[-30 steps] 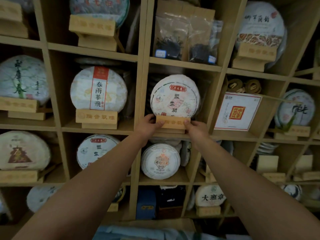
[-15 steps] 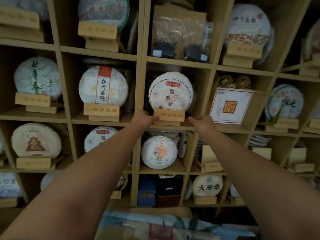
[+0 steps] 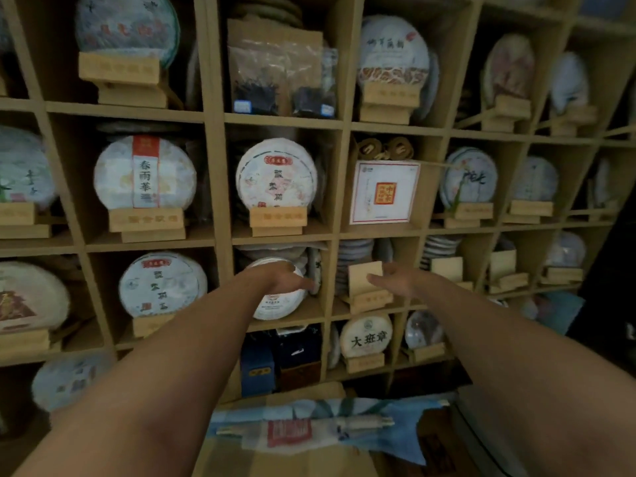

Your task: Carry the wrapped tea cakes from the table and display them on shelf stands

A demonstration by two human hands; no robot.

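Both hands hang loose and hold nothing: the left hand (image 3: 287,278) is before a cubby with a wrapped cake, the right hand (image 3: 399,278) before an empty wooden stand (image 3: 366,287). Above, the white tea cake (image 3: 276,173) with a red label stands upright on its stand (image 3: 278,220). A cake lower right reads 大班章 (image 3: 366,335).

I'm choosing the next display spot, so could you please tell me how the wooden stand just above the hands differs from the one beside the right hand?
The upper wooden stand holds an upright wrapped tea cake; the lower wooden stand holds none. The upper stands square to the camera, the lower turned at an angle. Both are pale wood.
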